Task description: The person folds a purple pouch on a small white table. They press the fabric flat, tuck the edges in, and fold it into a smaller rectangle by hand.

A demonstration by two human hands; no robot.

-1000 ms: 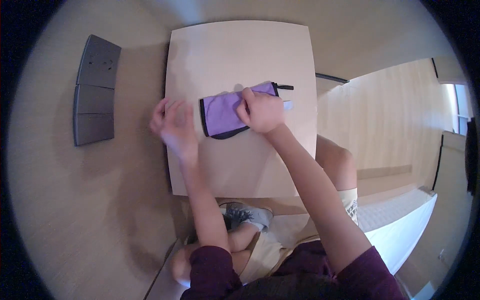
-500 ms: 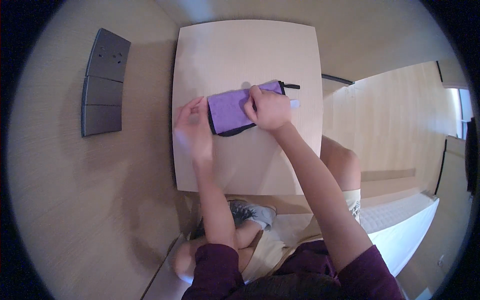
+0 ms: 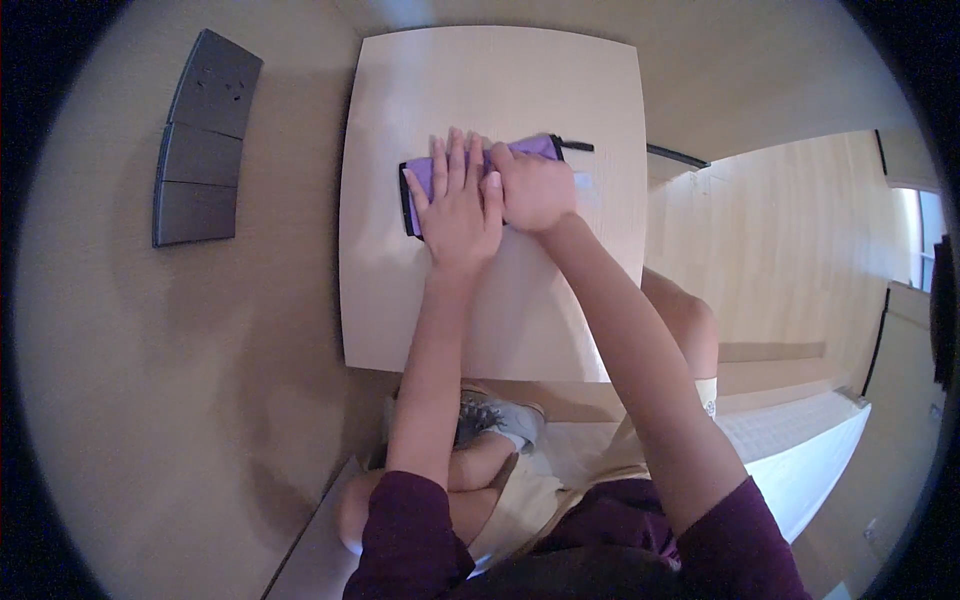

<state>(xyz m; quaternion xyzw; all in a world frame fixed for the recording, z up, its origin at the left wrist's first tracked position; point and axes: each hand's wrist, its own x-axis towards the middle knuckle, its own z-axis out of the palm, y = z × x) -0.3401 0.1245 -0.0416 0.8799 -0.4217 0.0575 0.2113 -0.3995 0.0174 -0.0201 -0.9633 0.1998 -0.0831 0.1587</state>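
Note:
A purple cloth (image 3: pixel 538 147) with black edging lies folded on a pale wooden tabletop (image 3: pixel 490 85). From its right end stick out a black loop (image 3: pixel 578 147) and a white label (image 3: pixel 584 182). My left hand (image 3: pixel 458 212) rests flat over the left half of the cloth, fingers spread and pointing away from me. Beside it, my right hand (image 3: pixel 540 190) is closed on the right part, its fingers curled in and partly hidden. The middle of the cloth is covered by both hands.
On the wall to the left is a dark grey socket and switch panel (image 3: pixel 203 140). A wooden wall stands behind the table. Below the near edge are my crossed legs and a grey shoe (image 3: pixel 510 420). A white padded seat or mattress (image 3: pixel 800 455) lies at the lower right.
My left hand has moved right from beside the cloth's left edge and now lies flat on it. My right hand stays closed on the cloth. The whole view has shifted slightly.

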